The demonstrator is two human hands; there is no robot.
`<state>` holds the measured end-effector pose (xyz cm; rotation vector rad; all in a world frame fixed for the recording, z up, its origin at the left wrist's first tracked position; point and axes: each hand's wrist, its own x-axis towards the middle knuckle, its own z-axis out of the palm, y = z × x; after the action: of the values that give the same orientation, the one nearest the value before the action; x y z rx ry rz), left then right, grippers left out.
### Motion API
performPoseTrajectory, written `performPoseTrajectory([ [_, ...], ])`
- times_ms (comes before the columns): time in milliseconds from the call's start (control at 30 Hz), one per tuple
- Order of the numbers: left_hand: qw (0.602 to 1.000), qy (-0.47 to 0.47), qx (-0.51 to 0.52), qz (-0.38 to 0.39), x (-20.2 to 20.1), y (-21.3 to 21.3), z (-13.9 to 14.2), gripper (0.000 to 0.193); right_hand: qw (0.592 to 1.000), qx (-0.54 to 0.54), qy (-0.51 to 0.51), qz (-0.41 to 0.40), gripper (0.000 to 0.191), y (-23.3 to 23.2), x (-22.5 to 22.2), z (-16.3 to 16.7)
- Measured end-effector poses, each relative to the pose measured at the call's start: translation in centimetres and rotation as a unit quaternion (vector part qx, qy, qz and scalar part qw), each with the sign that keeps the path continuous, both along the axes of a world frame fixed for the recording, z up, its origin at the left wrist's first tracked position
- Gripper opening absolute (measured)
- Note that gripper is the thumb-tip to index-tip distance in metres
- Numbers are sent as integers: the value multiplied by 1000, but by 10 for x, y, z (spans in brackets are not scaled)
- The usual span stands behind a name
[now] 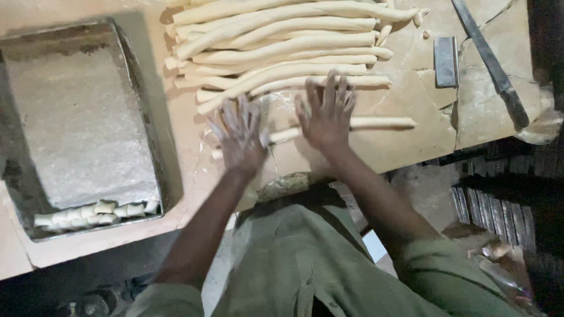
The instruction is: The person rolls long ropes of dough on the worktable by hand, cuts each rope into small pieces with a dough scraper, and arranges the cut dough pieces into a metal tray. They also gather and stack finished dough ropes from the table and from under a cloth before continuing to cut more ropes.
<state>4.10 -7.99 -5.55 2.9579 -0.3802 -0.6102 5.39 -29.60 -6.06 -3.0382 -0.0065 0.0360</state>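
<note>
I'm in the rolling step: my left hand [239,136] and right hand [326,114] lie flat, fingers spread and gripping nothing, palms pressing one dough rope [376,122] across the worktable [405,147], just in front of the pile of finished ropes [276,47]. The left hand is motion-blurred. I judge the next move needs even pressure outward so the rope thins uniformly. Cut pieces [97,212] sit in the metal tray [82,117]; a long knife [490,64] and a scraper [445,60] lie well to the right.
</note>
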Motion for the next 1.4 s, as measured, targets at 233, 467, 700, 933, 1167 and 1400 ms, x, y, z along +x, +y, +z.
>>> performPoseTrajectory([
  [233, 987, -111, -91, -78, -11, 47, -16, 76, 994, 5, 77, -73, 76, -60, -25, -13],
  [467, 985, -35, -137, 100, -165, 21, -1, 68, 998, -32, 50, 20, 57, -142, -163, -12],
  [700, 972, -155, -51, 169, -40, 22, -38, 78, 999, 42, 24, 15, 69, -177, -16, -33],
  [933, 967, -162, -137, 138, -4, 44, -47, 72, 998, 52, 32, 18, 84, -204, 18, -39],
  [1167, 969, -147, -96, 171, -144, 2, -37, 72, 984, 92, 58, 143, 84, -248, -111, -9],
  [1400, 985, -70, -58, 149, -157, -108, -41, 71, 983, 66, 3, -171, 102, -317, -5, -16],
])
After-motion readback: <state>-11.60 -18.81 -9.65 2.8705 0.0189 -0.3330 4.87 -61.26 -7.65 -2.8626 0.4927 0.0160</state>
